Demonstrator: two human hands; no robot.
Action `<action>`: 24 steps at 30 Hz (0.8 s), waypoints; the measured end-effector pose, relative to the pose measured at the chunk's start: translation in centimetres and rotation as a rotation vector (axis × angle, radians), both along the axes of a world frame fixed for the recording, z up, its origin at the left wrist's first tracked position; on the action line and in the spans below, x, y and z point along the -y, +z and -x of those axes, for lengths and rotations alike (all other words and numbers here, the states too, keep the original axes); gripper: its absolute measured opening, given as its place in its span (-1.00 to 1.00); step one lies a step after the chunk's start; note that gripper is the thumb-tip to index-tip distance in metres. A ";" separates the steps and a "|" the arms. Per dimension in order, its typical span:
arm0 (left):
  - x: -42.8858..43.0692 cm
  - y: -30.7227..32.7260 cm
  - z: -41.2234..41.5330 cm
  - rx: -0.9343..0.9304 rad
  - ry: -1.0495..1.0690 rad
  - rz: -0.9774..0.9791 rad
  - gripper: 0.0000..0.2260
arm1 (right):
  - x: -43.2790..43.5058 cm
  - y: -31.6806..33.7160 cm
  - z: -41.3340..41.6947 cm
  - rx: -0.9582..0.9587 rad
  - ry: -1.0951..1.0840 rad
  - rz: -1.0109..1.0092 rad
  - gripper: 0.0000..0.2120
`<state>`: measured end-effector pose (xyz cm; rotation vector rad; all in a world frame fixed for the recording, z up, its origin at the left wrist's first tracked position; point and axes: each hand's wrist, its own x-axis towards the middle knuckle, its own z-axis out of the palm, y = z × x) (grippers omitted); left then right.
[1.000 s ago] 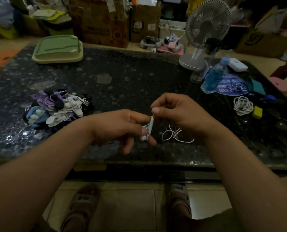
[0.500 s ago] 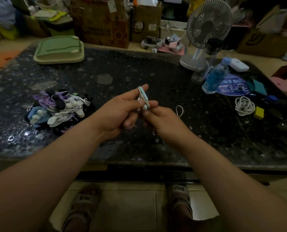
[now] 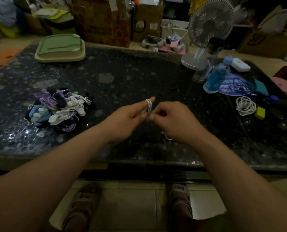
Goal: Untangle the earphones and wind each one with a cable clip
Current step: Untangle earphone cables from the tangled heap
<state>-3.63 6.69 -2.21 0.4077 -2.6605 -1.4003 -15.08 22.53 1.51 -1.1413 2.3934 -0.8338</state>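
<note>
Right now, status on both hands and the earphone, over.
Left hand holds white earphone cable, looped round its fingers. Right hand pinches the cable just below the loops. Nothing in the way; earphone pile sits off to the left.

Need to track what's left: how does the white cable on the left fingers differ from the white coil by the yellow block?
The white cable is wound in tight, narrow loops round the left hand's fingers; the white coil lies in wide, slack loops on the table. The right hand pinches the cable; no hand touches the coil. Both are white and looped.
</note>
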 end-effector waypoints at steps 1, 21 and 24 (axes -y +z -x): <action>-0.1 0.0 -0.1 0.030 -0.052 0.002 -0.52 | -0.3 0.2 0.4 0.010 -0.023 0.035 -0.94; -0.9 1.8 0.3 -0.142 0.111 -0.824 -0.58 | 1.1 -2.2 -0.8 0.417 0.046 0.096 -0.75; -0.7 1.3 0.2 -0.153 0.206 -0.601 -0.56 | 1.3 -1.6 -1.7 0.272 0.088 0.014 -0.74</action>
